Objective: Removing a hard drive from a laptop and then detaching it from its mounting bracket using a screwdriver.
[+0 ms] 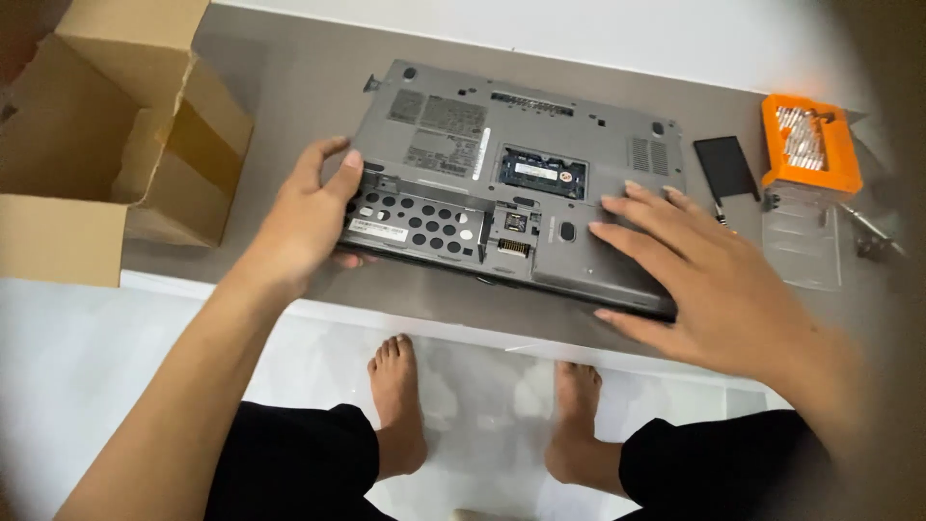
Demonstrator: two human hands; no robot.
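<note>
From the head camera, a grey laptop (pixel 511 178) lies upside down on a grey-brown table (pixel 289 87), near its front edge, with two bottom covers off. The left hand (pixel 304 217) grips the laptop's left front corner, thumb on top and fingers curled under the edge. The right hand (pixel 704 270) rests open and flat on the right front part. A cardboard box (pixel 116 145) stands open at the left. At the right lie a black cover (pixel 725 166) and an orange case (pixel 810 145), probably holding screwdriver bits.
</note>
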